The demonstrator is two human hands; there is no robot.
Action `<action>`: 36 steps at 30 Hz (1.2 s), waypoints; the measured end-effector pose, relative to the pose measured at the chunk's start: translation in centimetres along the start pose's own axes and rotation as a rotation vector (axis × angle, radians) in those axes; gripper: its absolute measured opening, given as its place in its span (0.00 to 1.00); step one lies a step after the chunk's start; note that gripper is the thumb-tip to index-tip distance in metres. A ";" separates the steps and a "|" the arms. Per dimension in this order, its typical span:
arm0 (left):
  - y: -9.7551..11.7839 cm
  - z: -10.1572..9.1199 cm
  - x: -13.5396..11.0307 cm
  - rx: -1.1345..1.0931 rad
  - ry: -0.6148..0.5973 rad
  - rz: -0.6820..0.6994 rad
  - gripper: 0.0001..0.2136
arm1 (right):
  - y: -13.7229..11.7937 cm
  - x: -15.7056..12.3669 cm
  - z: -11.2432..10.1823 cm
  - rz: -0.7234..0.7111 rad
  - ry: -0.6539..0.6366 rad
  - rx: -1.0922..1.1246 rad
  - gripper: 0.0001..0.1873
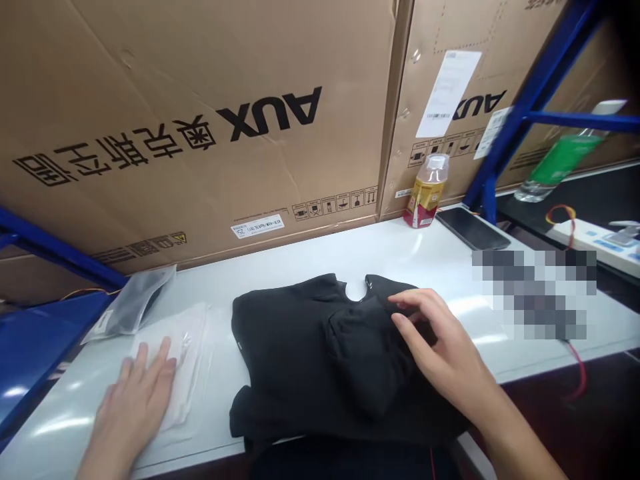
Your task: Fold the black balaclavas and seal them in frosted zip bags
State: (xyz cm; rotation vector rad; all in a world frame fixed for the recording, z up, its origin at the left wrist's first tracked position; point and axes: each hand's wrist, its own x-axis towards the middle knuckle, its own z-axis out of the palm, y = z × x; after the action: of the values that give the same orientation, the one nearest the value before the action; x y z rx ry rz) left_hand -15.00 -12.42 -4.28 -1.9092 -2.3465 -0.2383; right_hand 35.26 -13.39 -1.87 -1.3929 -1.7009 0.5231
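A black garment (290, 347) lies spread on the white table, with a round notch at its far edge and a bunched, folded part (367, 353) on top. My right hand (440, 347) is over its right side, thumb and fingers apart, with nothing visible between them. Whether the fingertips touch the cloth I cannot tell. To the left of the garment, my left hand (137, 393) rests flat with fingers stretched on a stack of clear plastic bags (187, 373). Behind that hand lies another translucent bag (133, 303) with something dark in it.
Large cardboard boxes (200, 60) stand along the table's back edge. A drink bottle (427, 193) and a phone (473, 229) are at the back right. Blue metal posts (530, 100) rise at the sides. A green-labelled bottle (563, 160) and white power strip (600, 243) lie farther right.
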 end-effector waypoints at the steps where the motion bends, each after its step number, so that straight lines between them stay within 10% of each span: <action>1: 0.6 0.3 -0.1 0.014 -0.024 -0.047 0.29 | -0.6 -0.3 -0.4 -0.067 -0.061 -0.037 0.16; 7: 3.8 -3.2 -0.7 0.020 0.267 0.023 0.24 | -2.4 -1.7 -0.7 -0.250 -0.370 -0.224 0.32; 13: 18.1 -6.9 -5.3 -0.483 -0.029 0.659 0.30 | -5.5 0.2 2.4 0.056 -0.242 0.435 0.08; 16: 22.8 -7.0 -5.7 -0.604 0.003 0.632 0.30 | -6.2 0.6 3.5 0.126 -0.230 0.700 0.14; 21: 20.3 -7.0 -4.4 -0.662 0.149 0.567 0.11 | -3.0 -1.0 1.4 0.310 -0.215 0.360 0.18; 27: 15.9 -5.9 -4.3 -0.435 -0.210 0.615 0.13 | -0.6 -2.6 -0.5 -0.010 -0.043 -0.186 0.35; 36: 14.5 -6.3 -3.6 -0.443 0.056 0.624 0.10 | -1.8 0.8 1.9 -0.104 -0.172 0.005 0.34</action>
State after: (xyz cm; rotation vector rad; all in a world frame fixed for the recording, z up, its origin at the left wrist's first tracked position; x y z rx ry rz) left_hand -0.16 -14.20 2.04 -2.6690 -1.6337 -0.7751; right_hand 32.70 -12.83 -1.28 -1.2784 -1.8971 0.6017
